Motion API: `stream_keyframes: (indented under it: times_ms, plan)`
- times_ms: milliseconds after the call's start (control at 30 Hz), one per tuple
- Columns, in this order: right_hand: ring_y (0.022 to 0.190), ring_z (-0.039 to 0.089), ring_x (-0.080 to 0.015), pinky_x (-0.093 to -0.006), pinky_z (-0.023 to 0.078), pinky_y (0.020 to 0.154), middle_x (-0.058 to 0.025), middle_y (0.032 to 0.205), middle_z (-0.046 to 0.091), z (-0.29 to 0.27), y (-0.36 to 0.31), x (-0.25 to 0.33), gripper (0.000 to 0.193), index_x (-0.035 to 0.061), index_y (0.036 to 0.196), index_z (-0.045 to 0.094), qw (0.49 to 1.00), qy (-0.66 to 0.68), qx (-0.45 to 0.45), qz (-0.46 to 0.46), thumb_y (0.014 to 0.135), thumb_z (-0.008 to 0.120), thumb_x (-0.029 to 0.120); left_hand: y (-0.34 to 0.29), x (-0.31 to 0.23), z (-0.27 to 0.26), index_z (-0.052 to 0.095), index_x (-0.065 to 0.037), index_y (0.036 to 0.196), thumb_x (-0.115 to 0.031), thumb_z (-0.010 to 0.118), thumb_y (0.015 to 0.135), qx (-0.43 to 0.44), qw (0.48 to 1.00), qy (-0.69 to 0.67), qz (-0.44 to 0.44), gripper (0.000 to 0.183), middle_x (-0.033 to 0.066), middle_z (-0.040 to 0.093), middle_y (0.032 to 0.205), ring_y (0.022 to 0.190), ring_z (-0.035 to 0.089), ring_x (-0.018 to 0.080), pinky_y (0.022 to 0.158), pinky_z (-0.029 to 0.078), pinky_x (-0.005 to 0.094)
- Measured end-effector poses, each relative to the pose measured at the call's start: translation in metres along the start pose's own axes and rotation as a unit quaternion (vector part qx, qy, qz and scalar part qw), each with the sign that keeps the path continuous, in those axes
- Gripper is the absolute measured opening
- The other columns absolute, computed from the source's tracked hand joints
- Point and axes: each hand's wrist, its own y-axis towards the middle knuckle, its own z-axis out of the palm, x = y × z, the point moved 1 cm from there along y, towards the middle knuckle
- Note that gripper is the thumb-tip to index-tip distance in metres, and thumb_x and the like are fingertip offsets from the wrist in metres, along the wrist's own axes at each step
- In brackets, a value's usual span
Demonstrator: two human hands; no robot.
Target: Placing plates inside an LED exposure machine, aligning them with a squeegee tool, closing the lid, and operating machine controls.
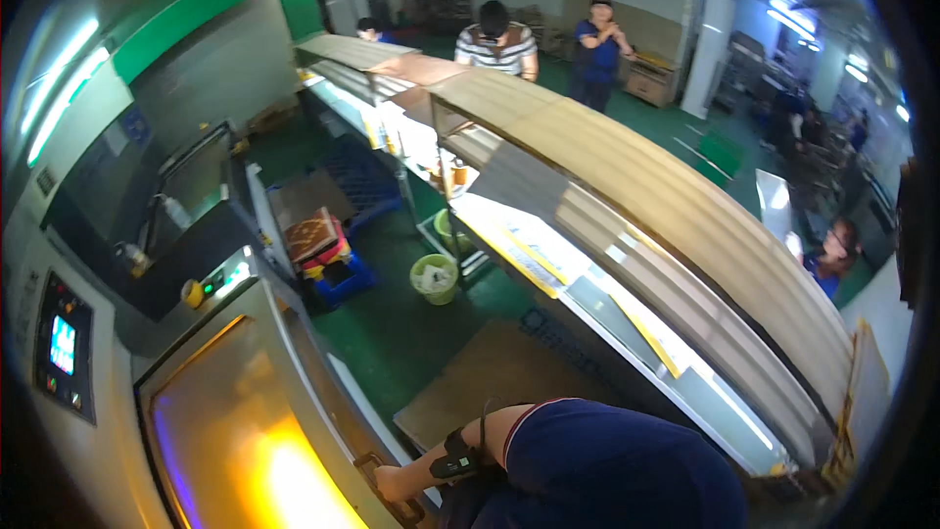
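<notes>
From the lower edge my right arm, in a navy sleeve with a black device strapped to the forearm, reaches leftward. My right hand (394,483) is closed around a dark brown handle (366,461) on the front edge of a large machine. Beside that hand lies the machine's flat, framed panel (220,372), lit by a bright yellow glow with a violet streak along its left side. My left hand is out of view.
A control panel (64,345) with a lit screen is at left. Across the green floor runs a long lit bench (587,294) under a shelf. Between them are a green bin (434,279), a blue crate (345,279) and flat cardboard (470,377). Several people are beyond the bench.
</notes>
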Motion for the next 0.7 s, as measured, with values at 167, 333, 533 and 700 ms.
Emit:
stream_keyframes:
  times_ms: [167,333,533,700]
  plan:
    - [0.089,0.066,-0.0181,-0.0369,0.044,0.075,0.0041,0.088,0.072,-0.015,-0.015,-0.005,0.028,0.0218,0.089,0.078,0.999,-0.021,-0.017,-0.028,0.071,0.077,0.043,0.027,0.021,-0.013,0.027,-0.010,0.153,-0.055,0.043,0.093,-0.019,1.000,0.016,0.019,0.077,0.0130,0.024,0.159,0.147,0.017,0.0377,0.114,0.011,0.0622]
    - [0.088,0.066,-0.0175,-0.0377,0.045,0.076,0.0020,0.086,0.072,-0.010,-0.005,0.004,0.028,0.0202,0.087,0.078,0.998,-0.026,-0.057,0.018,0.067,0.079,0.041,0.030,0.048,-0.047,0.028,-0.010,0.152,-0.056,0.043,0.093,-0.084,0.995,0.046,-0.019,0.077,0.0131,0.025,0.159,0.147,0.017,0.0377,0.114,0.011,0.0619]
    - [0.089,0.065,-0.0215,-0.0350,0.048,0.081,-0.0058,0.092,0.071,0.008,-0.024,-0.054,0.031,0.0092,0.098,0.071,0.736,0.661,-0.096,-0.112,0.086,0.072,0.038,-0.029,0.067,-0.074,0.028,-0.010,0.152,-0.056,0.044,0.092,-0.185,0.955,0.124,-0.196,0.078,0.0132,0.026,0.158,0.147,0.018,0.0377,0.114,0.011,0.0616]
    - [0.083,0.060,-0.0129,-0.0291,0.048,0.075,-0.0035,0.091,0.068,-0.040,-0.061,-0.104,0.034,0.0050,0.102,0.070,0.717,0.686,0.089,-0.091,0.098,0.057,0.036,-0.117,0.180,-0.060,0.033,-0.012,0.151,-0.061,0.046,0.090,-0.126,0.854,0.385,-0.326,0.080,0.0114,0.032,0.156,0.146,0.021,0.0374,0.115,0.012,0.0598]
